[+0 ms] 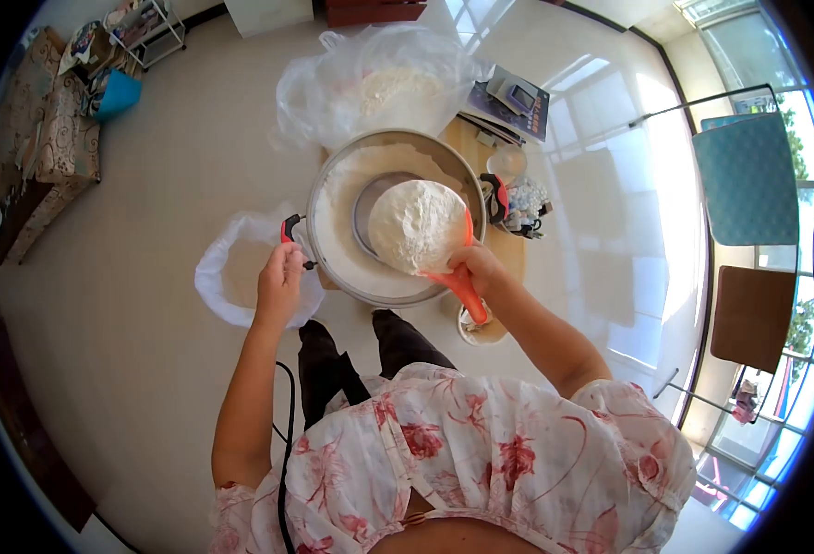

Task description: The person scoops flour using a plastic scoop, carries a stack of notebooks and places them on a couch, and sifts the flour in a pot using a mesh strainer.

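A wide metal pan (317,177) with red-and-black side handles stands in front of me, white powder like flour spread around its inside. At its centre is a round grey metal ring or opening (361,209). My right hand (477,266) is closed round the handle of an orange scoop (467,294). A large heap of the white powder (416,226) fills the scoop, which hangs over the pan's middle and hides part of it. On the left, the fingers of my left hand (280,277) are closed at the pan's left handle (289,228).
A clear plastic bag (319,88) holding white powder lies beyond the pan. A white-lined bin (211,277) is at left, a small tub (494,334) at right. Books (534,106), a device (518,94) and a clear bowl (506,163) sit by the pan. A black cable (287,443) hangs beside me.
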{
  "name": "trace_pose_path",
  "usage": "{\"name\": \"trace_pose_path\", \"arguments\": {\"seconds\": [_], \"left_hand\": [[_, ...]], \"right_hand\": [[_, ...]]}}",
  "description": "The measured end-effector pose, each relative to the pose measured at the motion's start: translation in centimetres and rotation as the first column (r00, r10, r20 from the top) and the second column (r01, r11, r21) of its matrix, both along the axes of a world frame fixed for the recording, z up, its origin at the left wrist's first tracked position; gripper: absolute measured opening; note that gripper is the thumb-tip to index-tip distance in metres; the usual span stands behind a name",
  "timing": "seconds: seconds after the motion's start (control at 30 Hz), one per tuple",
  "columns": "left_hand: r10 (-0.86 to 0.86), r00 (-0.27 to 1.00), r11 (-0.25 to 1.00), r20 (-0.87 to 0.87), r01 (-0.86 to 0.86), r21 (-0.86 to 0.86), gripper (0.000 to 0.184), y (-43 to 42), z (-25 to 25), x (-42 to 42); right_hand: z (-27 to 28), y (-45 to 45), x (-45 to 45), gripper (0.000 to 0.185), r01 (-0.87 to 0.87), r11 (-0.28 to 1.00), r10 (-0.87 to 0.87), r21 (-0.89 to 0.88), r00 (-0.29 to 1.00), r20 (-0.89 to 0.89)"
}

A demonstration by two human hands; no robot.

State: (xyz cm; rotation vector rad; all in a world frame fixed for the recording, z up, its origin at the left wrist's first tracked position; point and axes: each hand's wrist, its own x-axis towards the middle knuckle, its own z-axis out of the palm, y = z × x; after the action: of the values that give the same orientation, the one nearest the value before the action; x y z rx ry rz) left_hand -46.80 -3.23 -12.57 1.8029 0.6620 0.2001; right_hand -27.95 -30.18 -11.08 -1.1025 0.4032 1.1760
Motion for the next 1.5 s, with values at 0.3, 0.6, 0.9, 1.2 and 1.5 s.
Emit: {"name": "trace_pose_path", "arguments": {"seconds": [0.3, 0.6, 0.9, 1.2, 1.5], "left_hand": [[-0.365, 0.897, 0.829, 0.252, 0.190, 0.526, 0.035, -9.5, 1.5, 11.8], [-0.434, 0.881, 0.700, 0.191, 0.196, 0.687, 0.039, -11.5, -0.4, 13.7], [-0.423, 0.895, 0.712, 0.144, 0.229, 0.664, 0.038, -11.1, -2.3, 13.6], [-0.387, 0.911, 0.715, 0.145, 0.197, 0.671, 0.035, -10.8, -3.8, 13.9], [-0.359, 0.912, 0.723, 0.198, 0.138, 0.677, 0.029, -10.7, -3.0, 14.5]], "right_hand": [[-0.5, 0.2, -1.3, 0.076, 0.153, 0.988, -0.152, -0.018, 0.988, 0.032], [-3.7, -0.4, -1.4, 0.074, 0.166, 0.974, -0.160, -0.152, 0.986, 0.052], [-1.9, 1.0, -1.7, 0.076, 0.173, 0.982, -0.174, -0.078, 0.985, -0.003], [-1.7, 1.4, -2.0, 0.068, 0.196, 0.978, -0.195, -0.074, 0.980, 0.025], [-1.9, 1.2, -1.5, 0.072, 0.162, 0.985, -0.160, -0.063, 0.986, 0.033]]}}
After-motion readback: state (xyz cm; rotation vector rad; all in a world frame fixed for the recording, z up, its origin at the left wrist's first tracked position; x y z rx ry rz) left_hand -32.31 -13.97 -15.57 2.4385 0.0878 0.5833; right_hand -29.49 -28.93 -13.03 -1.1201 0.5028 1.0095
